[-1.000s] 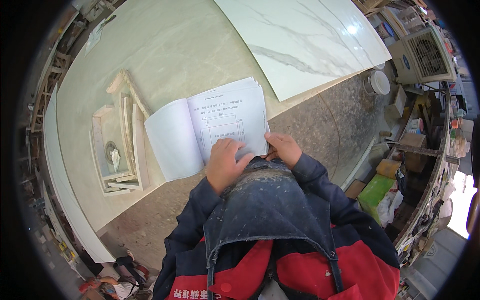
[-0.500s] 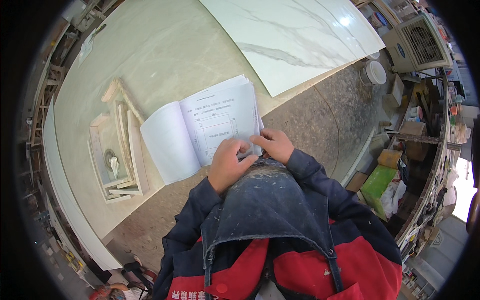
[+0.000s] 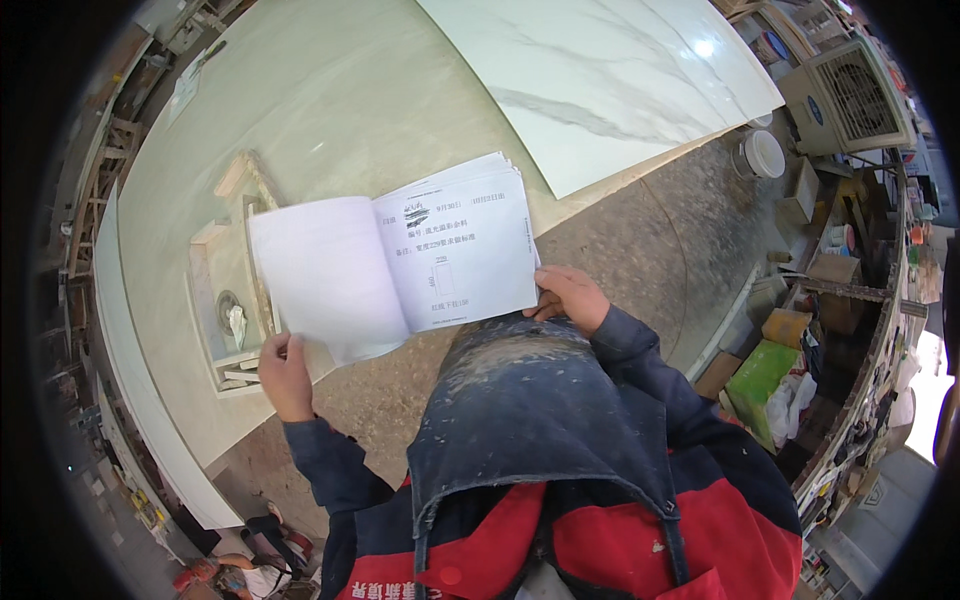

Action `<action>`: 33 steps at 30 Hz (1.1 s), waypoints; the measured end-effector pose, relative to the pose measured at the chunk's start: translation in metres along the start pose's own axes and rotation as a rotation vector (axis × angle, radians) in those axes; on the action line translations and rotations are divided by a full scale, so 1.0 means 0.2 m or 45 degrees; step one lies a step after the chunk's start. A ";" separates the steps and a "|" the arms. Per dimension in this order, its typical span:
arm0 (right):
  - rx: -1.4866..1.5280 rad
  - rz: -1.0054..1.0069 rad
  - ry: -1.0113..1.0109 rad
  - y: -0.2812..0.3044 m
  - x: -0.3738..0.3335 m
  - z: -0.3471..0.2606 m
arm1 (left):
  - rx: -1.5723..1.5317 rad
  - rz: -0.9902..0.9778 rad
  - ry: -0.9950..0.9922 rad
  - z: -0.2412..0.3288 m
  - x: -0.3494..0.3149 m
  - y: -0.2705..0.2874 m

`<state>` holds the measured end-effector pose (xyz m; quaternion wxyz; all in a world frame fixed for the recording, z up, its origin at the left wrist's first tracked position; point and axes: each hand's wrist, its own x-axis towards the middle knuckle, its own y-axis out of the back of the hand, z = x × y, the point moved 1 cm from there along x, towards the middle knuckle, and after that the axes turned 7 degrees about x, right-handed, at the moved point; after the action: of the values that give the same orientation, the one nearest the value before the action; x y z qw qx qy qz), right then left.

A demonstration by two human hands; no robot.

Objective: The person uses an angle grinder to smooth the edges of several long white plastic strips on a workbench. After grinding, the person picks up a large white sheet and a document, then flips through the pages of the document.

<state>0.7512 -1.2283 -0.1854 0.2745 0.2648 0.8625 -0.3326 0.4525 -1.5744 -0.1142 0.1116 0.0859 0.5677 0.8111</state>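
A stack of printed sheets (image 3: 465, 250) lies open at the table's near edge, its top sheet bearing a small rectangular drawing and printed lines. The leaf folded over to the left (image 3: 325, 270) shows a blank back and curves upward. My left hand (image 3: 287, 378) is closed at that leaf's lower left corner, thumb and fingers pinching its edge. My right hand (image 3: 572, 298) grips the stack's lower right corner, thumb on top and fingers curled beneath. Left of the papers, partly covered by the leaf, is a frame of pale stone strips (image 3: 205, 300) with a round metal piece (image 3: 230, 305) inside.
The papers rest on a large pale slab table (image 3: 340, 110). A white grey-veined slab (image 3: 600, 100) lies on its far right part. To the right are a white bucket (image 3: 760, 155), a fan unit (image 3: 850, 95) and a green box (image 3: 765, 380) on the workshop floor (image 3: 640, 240).
My left hand has moved from the right page to the far left, carrying a leaf over. A different printed sheet now shows. My right hand stays at the stack's right corner.
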 end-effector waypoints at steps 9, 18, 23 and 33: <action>-0.186 0.049 -0.020 -0.01 0.01 -0.01 | -0.381 0.038 -0.704 0.66 -0.31 -0.19; -0.632 0.141 0.177 -0.09 0.03 -0.02 | -0.641 -0.709 -0.716 1.01 -0.43 -0.50; -0.760 0.156 0.213 -0.09 0.03 -0.03 | -0.871 -1.031 -0.326 0.99 -0.41 -0.53; -0.852 0.138 0.260 -0.07 0.04 -0.01 | -0.990 -1.264 -0.094 0.95 -0.40 -0.59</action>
<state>0.7357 -1.2343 -0.1832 0.2755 0.2374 0.9314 0.0117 0.5901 -1.3867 -0.1623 0.5173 -0.2066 0.1994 0.8062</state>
